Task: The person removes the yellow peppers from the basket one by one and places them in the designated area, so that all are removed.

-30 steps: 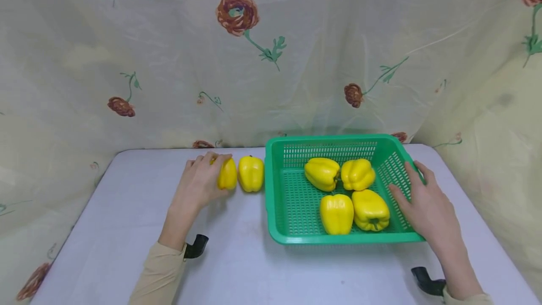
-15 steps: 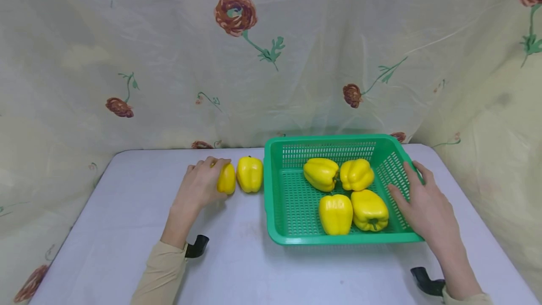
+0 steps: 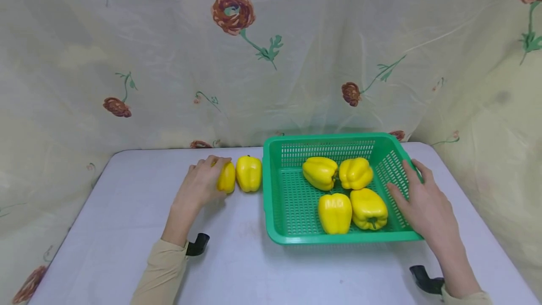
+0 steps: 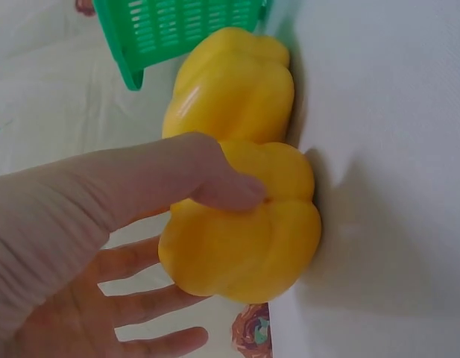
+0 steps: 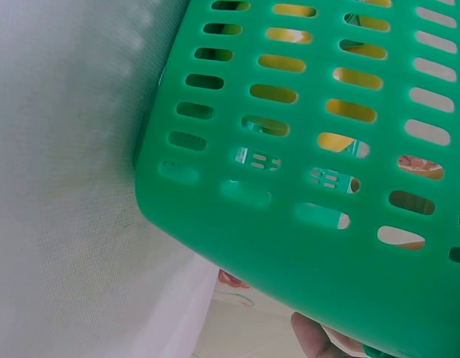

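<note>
your left hand (image 3: 203,180) pinches a pepper (image 4: 244,246) on the table (image 3: 237,267), thumb bent over it, other fingers loosely spread; likely the grasping step. lifting calls for clearing the second pepper (image 3: 249,173) just beside. beyond sits the basket (image 3: 343,238), four peppers (image 3: 335,213) inside, your right hand (image 3: 429,206) resting loosely on its rim.

Green basket (image 5: 215,212), yellow shapes (image 5: 351,110) behind its slotted wall, white cloth (image 5: 58,186) beside it, right hand (image 5: 313,339) at its edge.
</note>
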The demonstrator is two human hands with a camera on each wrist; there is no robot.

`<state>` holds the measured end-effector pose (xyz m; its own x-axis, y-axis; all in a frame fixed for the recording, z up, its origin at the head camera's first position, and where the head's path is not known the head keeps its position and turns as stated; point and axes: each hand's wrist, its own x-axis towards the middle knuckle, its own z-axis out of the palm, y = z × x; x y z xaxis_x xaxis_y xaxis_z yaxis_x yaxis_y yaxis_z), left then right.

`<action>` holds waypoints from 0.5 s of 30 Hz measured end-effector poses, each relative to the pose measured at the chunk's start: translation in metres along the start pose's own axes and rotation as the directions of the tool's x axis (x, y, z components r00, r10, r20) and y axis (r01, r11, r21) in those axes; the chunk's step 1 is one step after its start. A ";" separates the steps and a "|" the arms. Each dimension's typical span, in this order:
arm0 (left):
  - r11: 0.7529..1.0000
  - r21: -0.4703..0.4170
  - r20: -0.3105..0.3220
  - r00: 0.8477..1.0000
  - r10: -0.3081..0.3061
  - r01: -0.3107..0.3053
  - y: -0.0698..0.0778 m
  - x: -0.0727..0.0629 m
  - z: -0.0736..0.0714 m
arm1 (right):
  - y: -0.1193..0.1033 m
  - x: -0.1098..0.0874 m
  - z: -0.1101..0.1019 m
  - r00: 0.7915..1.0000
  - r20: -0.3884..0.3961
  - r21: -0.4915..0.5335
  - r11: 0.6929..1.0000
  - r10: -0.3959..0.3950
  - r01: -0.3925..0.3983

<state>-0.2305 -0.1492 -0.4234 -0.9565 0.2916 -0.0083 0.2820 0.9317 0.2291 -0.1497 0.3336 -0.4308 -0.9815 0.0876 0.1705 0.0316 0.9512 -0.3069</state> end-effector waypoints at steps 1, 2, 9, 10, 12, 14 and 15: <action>1.000 -0.005 0.005 1.000 0.000 0.000 0.000 0.000 0.000 | 0.000 0.000 0.000 1.000 -0.002 0.001 1.000 -0.002 0.002; 1.000 -0.007 0.008 1.000 0.000 0.000 0.000 0.000 0.000 | 0.000 0.000 0.000 1.000 -0.003 0.001 1.000 -0.003 0.003; 1.000 -0.017 0.008 1.000 0.009 -0.009 0.001 0.000 0.000 | 0.000 0.000 0.000 1.000 -0.001 0.000 1.000 -0.002 0.002; 1.000 -0.020 0.008 1.000 0.009 -0.009 0.001 0.000 0.000 | 0.000 0.000 0.000 1.000 -0.001 0.000 1.000 -0.003 0.003; 1.000 -0.024 0.010 1.000 0.007 -0.007 0.001 -0.001 0.000 | 0.001 0.001 0.000 1.000 -0.001 -0.001 1.000 -0.004 0.004; 1.000 -0.021 0.008 1.000 0.008 -0.008 0.002 -0.001 0.000 | 0.001 0.001 0.001 1.000 -0.001 -0.002 1.000 -0.004 0.004; 1.000 -0.021 0.007 1.000 0.007 -0.007 0.002 -0.002 0.000 | 0.001 0.001 0.001 1.000 0.000 -0.002 1.000 -0.003 0.003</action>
<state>-0.2284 -0.1478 -0.4224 -0.9539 0.2999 -0.0131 0.2872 0.9247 0.2500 -0.1505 0.3343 -0.4315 -0.9816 0.0844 0.1714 0.0287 0.9521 -0.3043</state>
